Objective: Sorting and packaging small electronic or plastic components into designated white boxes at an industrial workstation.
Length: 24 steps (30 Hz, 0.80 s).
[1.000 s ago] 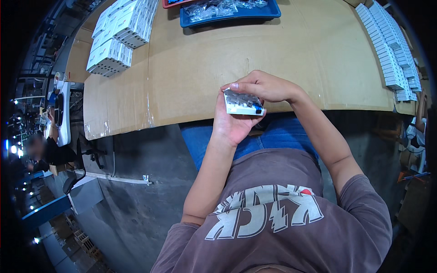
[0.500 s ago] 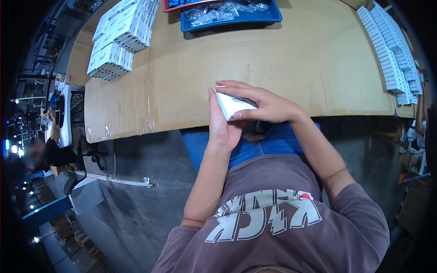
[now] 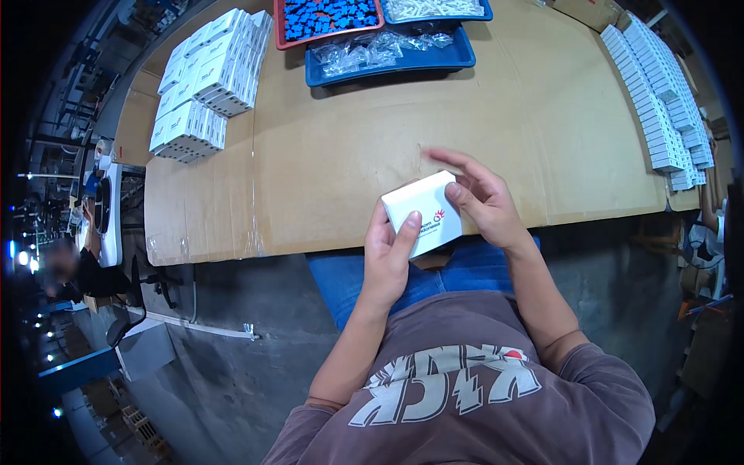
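A small flat white box [image 3: 422,205] with a red mark and dark print on its top face is held just past the table's near edge. My left hand [image 3: 387,248] grips it from the left, thumb pressed on the top face and fingers underneath, mostly hidden. At the box's upper right corner, my right hand [image 3: 488,205] touches it with the thumb. The other fingers of that hand are raised and apart, the outermost slightly blurred.
Stacked white boxes [image 3: 209,85] stand at the table's far left, and rows of similar boxes [image 3: 655,97] at the right. Toward the back are a blue tray [image 3: 387,68] of clear plastic bags, a red tray [image 3: 329,37] of blue parts and another blue tray [image 3: 438,17] of white pieces.
The box has tilted from nearly edge-on to showing its printed face. My right hand has lifted its fingers off the box's far side. The view has shifted toward the back trays.
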Available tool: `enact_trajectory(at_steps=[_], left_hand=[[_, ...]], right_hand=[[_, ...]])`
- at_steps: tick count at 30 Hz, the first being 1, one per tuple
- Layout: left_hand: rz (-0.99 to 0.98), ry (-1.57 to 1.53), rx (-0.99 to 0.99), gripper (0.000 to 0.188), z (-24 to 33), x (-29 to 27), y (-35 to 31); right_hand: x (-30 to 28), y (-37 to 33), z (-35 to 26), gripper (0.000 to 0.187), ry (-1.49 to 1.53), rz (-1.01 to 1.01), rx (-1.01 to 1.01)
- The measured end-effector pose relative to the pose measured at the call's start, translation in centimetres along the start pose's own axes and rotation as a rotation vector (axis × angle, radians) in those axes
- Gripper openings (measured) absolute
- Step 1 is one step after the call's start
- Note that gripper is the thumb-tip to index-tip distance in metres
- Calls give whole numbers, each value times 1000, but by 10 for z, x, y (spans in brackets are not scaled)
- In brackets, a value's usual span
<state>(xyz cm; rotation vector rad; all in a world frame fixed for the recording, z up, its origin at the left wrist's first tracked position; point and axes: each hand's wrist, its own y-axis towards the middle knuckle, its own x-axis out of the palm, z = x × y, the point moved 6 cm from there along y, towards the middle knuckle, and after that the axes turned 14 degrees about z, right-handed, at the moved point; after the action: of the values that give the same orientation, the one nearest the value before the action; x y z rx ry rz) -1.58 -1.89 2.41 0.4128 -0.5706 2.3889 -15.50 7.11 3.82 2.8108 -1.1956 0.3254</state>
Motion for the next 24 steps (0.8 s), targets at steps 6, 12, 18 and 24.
enact_trajectory(at_steps=[6, 12, 18, 24], left_hand=[[-21, 135, 263, 46, 7, -2, -8], [-39, 155, 353, 45, 10, -3, -10], [-32, 186, 299, 47, 10, -1, -7], [183, 57, 308, 42, 0, -16, -1]], right_hand=[[-7, -6, 15, 35, 58, -38, 19], [2, -9, 7, 29, 161, 27, -136], [0, -10, 15, 30, 172, 69, -54], [15, -3, 16, 34, 204, 100, 26]])
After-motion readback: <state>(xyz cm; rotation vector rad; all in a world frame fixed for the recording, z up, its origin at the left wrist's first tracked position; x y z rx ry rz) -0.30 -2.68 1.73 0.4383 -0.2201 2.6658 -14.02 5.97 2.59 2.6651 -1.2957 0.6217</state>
